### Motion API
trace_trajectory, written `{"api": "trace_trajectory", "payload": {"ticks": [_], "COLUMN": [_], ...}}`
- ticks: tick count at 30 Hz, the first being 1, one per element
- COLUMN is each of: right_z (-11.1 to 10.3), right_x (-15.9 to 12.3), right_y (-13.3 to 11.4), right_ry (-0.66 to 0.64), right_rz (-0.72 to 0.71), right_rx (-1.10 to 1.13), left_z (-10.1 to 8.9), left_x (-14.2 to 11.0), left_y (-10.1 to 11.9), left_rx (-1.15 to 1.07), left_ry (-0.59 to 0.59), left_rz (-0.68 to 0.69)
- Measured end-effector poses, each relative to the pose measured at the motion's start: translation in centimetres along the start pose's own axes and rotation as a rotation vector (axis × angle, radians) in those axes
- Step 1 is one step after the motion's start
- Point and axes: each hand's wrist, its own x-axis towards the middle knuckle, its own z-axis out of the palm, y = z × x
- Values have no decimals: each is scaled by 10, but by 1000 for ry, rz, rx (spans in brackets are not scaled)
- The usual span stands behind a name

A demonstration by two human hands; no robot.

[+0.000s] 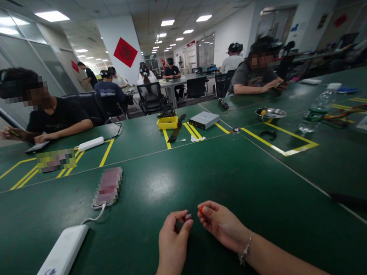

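My left hand is just above the green table, thumb and fingers pinched on a small dark and red piece. Its exact kind is too small to make out. Close beside it, my right hand is closed on a small orange-red piece, mostly covered by the fingers. A narrow gap separates the two hands, and the pieces do not touch. Both wrists wear silvery bracelets.
A white power bank lies at the left, cabled to a phone. Farther back are a yellow bin, a grey box, a metal bowl and a plastic bottle. Two people sit across the table.
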Motion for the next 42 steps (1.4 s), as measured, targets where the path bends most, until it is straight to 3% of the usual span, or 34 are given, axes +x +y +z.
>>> {"api": "trace_trajectory", "payload": {"ticks": [4,7,17,33,38,42], "right_z": [6,11,17,26,25,23], "right_x": [-1,-2,-11,-19,-19,-19], "right_y": [8,14,22,25,25,24], "right_ry": [61,101,137,135,138,126], "right_rz": [-46,-117,-259,-222,-242,-263], "right_rx": [-23,-94,-350,-166,-222,-285], "left_z": [4,6,4,5,4,4], "left_x": [-3,-5,-6,-11,-11,-10], "left_y": [-3,-3,-1,2,0,1], "left_rx": [100,176,246,237,287,244], "left_ry": [26,42,126,186,210,183], "left_rz": [231,309,350,422,512,445]}}
